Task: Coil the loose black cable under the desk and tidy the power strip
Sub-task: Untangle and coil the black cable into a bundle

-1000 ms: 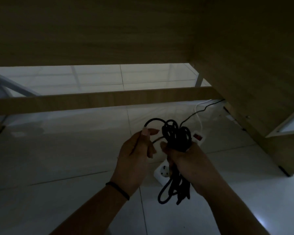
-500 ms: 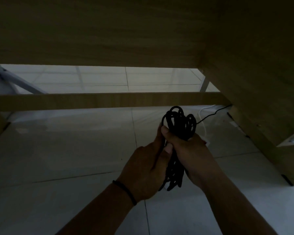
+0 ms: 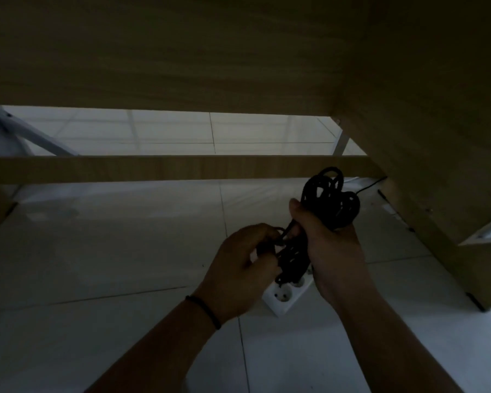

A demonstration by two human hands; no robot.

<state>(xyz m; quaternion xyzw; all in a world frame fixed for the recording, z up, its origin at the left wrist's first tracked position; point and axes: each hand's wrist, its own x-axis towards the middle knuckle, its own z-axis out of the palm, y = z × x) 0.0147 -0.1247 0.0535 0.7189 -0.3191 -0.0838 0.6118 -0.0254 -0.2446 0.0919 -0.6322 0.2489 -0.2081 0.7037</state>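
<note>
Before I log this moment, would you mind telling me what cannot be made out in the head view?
- Power strip: most of it hidden behind both hands and the cable bundle; only one end shows.
- Cable ends and plug: lost in the dark bundle.
- Left hand fingertips: curled into the strands, so the exact hold is unclear.
- Thin cable beyond the right hand: vanishes behind the desk panel.

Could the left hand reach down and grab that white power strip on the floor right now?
Probably not at once. The left hand is busy pinching the black cable bundle the right hand grips. The power strip lies just beneath, nothing blocking it.
</note>
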